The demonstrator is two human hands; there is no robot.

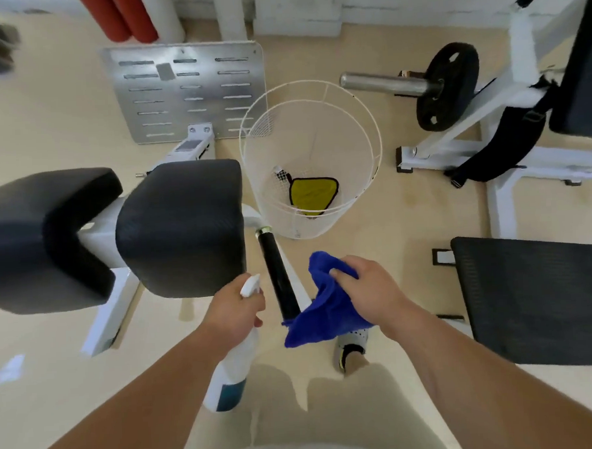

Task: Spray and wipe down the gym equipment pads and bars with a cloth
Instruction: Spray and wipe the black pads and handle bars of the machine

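My left hand (232,310) grips a white spray bottle (231,369) by its neck, the nozzle pointing up and forward. My right hand (365,284) holds a bunched blue cloth (325,311) that hangs down over the lower end of a black handle bar (278,276). That bar runs between my two hands. Two black pads lie ahead to the left: a right pad (182,226) just beyond my left hand and a left pad (41,239).
A white wire basket (313,152) with a yellow cloth (312,194) inside stands just beyond the bar. A metal footplate (183,93) lies further back. A weight plate (446,87) on a white frame is at right, and a black seat pad (535,298) near right.
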